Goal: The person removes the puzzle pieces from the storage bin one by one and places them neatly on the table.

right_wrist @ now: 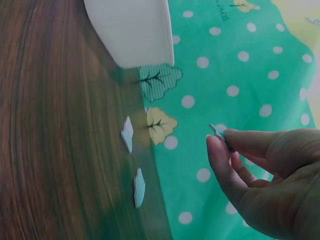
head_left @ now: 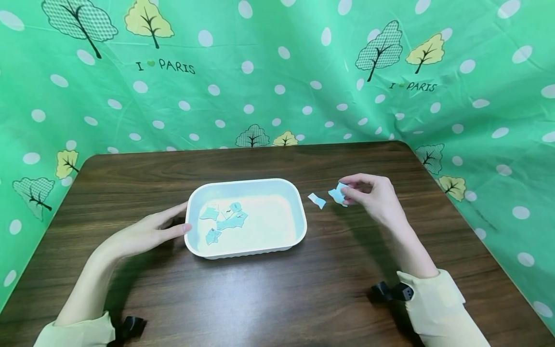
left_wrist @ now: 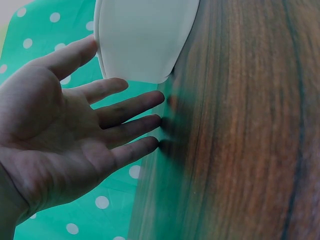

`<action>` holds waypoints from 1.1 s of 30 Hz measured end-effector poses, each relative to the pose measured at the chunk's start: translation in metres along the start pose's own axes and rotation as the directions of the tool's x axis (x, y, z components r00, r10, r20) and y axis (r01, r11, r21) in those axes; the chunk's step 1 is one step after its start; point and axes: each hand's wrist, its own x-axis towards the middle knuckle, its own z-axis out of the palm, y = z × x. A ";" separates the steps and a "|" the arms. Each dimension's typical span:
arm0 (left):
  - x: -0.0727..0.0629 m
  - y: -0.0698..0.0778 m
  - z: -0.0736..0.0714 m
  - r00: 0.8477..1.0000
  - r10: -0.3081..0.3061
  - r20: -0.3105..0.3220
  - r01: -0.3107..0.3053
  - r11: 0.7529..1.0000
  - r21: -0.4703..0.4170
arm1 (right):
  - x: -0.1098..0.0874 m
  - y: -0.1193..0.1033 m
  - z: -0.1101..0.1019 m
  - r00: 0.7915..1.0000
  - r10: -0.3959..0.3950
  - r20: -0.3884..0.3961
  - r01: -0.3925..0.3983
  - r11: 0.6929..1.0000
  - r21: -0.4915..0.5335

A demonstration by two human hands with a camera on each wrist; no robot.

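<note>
A white rectangular tray (head_left: 260, 253) stands on the table, with several thin, irregular light-blue pieces (head_left: 232, 220) lying in its left half. My left hand (head_left: 145, 233) is at the tray's left end. Its thumb touches the rim, and its fingers are spread and fairly straight in the left wrist view. Right of the tray, my right hand (head_left: 377, 200) pinches a small flat piece (right_wrist: 216, 131) between thumb and fingers, seen edge-on in the right wrist view. Two similar pieces lie on the table there: one nearer the tray (right_wrist: 127, 134), another farther off (right_wrist: 139, 187).
Beneath everything is a dark wood-grain table (head_left: 243, 299). A green curtain (head_left: 277, 101) with white dots and printed trees hangs behind and around it. Black straps (head_left: 390, 292) hang at both sleeve cuffs.
</note>
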 end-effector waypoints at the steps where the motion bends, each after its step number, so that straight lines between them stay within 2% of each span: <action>1: 0.000 0.000 0.000 1.000 0.000 -0.001 0.000 1.000 0.002 | 0.001 0.002 -0.001 1.000 0.003 -0.001 -0.003 1.000 -0.001; 9: 0.000 0.000 0.000 1.000 -0.013 0.001 0.013 1.000 -0.004 | 0.005 0.020 -0.016 0.999 0.044 -0.013 -0.045 0.997 -0.070; 17: 0.001 -0.001 0.000 1.000 -0.014 0.002 0.014 1.000 -0.005 | 0.010 0.038 -0.028 0.996 0.090 -0.013 -0.091 0.991 -0.095; 23: 0.001 -0.001 0.000 1.000 -0.022 0.000 0.022 1.000 -0.009 | 0.014 0.045 -0.031 0.993 0.114 0.007 -0.113 0.990 -0.088; 33: 0.001 -0.001 0.001 1.000 0.006 -0.003 -0.006 1.000 -0.015 | 0.020 0.056 -0.036 0.989 0.148 0.026 -0.145 0.985 -0.089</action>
